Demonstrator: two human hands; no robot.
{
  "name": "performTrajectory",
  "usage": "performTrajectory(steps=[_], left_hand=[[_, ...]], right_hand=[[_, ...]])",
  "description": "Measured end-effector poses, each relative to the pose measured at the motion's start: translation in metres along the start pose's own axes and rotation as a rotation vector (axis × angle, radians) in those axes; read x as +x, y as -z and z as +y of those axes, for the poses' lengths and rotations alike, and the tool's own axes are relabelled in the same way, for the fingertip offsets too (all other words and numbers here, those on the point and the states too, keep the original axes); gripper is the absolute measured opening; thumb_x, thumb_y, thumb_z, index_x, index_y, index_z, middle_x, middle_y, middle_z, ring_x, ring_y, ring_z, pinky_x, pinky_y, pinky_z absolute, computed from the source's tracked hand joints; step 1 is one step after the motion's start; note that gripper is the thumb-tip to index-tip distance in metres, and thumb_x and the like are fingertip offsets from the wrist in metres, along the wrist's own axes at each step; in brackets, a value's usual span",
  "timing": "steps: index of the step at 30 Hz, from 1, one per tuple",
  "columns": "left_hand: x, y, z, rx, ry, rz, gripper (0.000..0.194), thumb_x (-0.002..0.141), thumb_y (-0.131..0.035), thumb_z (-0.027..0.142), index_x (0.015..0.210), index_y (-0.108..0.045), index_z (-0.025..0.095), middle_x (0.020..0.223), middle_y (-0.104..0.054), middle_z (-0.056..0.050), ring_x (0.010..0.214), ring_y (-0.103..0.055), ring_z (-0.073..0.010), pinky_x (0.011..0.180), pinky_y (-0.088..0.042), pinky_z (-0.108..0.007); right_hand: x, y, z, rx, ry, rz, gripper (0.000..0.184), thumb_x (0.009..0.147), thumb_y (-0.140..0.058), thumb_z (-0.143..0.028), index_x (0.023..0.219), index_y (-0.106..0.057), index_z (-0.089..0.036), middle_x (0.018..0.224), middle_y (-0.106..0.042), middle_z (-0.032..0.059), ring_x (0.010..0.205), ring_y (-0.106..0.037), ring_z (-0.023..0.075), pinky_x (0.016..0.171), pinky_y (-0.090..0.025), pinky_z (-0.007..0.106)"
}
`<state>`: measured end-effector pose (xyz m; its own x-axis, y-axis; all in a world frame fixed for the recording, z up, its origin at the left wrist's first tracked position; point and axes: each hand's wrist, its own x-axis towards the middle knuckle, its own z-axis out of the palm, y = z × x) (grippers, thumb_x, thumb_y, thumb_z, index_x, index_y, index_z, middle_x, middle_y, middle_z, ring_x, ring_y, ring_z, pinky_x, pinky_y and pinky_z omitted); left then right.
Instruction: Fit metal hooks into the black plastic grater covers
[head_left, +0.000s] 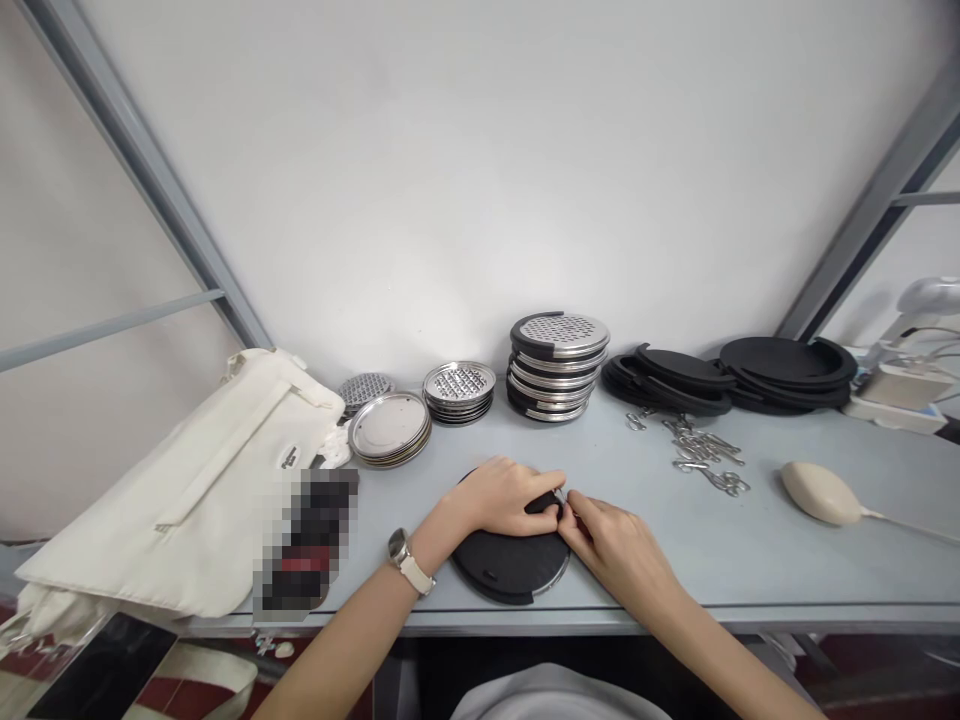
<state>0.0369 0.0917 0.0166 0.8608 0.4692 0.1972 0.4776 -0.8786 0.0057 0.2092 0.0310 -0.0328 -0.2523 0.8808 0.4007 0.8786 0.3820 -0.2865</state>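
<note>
A black round disc with a strip of silver metal along its right edge lies at the front of the table. My left hand rests on its upper part, fingers bent and gripping the disc near the far right edge. My right hand is closed at that same edge, thumb and forefinger pinching a small metal clip. The fingers hide most of the clip, so how it sits on the disc cannot be told. More loose metal clips lie in a scattered pile to the right.
Behind my hands stand stacked black-rimmed graters, perforated metal discs and plain metal discs. Black round holders are piled at the back right. A cream corded mouse-shaped object lies right; a white bag leans left.
</note>
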Motion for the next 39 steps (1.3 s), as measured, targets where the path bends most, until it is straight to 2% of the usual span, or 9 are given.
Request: performTrajectory(steps=[9, 15, 23, 33, 39], left_hand=[[-0.0001, -0.0013, 0.0002, 0.025, 0.024, -0.011, 0.016, 0.086, -0.047, 0.035, 0.093, -0.046, 0.021, 0.075, -0.065, 0.000, 0.063, -0.061, -0.0178, 0.055, -0.032, -0.027], [0.0003, -0.0014, 0.0000, 0.024, 0.033, -0.019, 0.017, 0.086, -0.046, 0.036, 0.094, -0.046, 0.021, 0.075, -0.065, 0.000, 0.065, -0.062, -0.0185, 0.056, -0.035, -0.027], [0.0001, -0.0011, -0.0001, -0.004, 0.022, -0.013, 0.015, 0.087, -0.046, 0.035, 0.094, -0.046, 0.021, 0.076, -0.066, 0.001, 0.066, -0.063, -0.0181, 0.056, -0.034, -0.027], [0.0001, -0.0030, -0.0006, 0.018, 0.032, -0.004, 0.017, 0.086, -0.047, 0.037, 0.089, -0.048, 0.020, 0.074, -0.066, 0.000, 0.065, -0.063, -0.0186, 0.054, -0.034, -0.027], [0.0000, -0.0033, -0.0007, 0.003, 0.037, -0.002, 0.018, 0.087, -0.048, 0.036, 0.094, -0.051, 0.020, 0.077, -0.067, 0.000, 0.068, -0.064, -0.0187, 0.056, -0.036, -0.027]], right_hand=[[0.0055, 0.0032, 0.0060, 0.152, -0.048, -0.147, 0.027, 0.096, -0.028, -0.027, 0.084, -0.052, -0.022, 0.074, -0.069, 0.0033, 0.060, -0.064, 0.0182, 0.054, -0.034, 0.026], [0.0068, 0.0053, 0.0034, 0.181, -0.089, -0.168, 0.029, 0.095, -0.028, -0.029, 0.078, -0.050, -0.022, 0.072, -0.067, 0.0029, 0.060, -0.061, 0.0182, 0.054, -0.032, 0.026], [0.0037, 0.0068, 0.0029, 0.315, -0.130, -0.145, 0.029, 0.093, -0.033, -0.031, 0.067, -0.041, -0.023, 0.061, -0.058, -0.0003, 0.053, -0.051, 0.0150, 0.054, -0.030, 0.025], [0.0040, 0.0072, 0.0023, 0.349, -0.148, -0.156, 0.029, 0.093, -0.033, -0.032, 0.067, -0.040, -0.023, 0.061, -0.056, -0.0013, 0.053, -0.047, 0.0144, 0.054, -0.028, 0.025], [0.0039, 0.0061, 0.0025, 0.341, -0.151, -0.171, 0.028, 0.093, -0.033, -0.033, 0.068, -0.041, -0.023, 0.061, -0.056, -0.0017, 0.053, -0.047, 0.0142, 0.054, -0.028, 0.025]])
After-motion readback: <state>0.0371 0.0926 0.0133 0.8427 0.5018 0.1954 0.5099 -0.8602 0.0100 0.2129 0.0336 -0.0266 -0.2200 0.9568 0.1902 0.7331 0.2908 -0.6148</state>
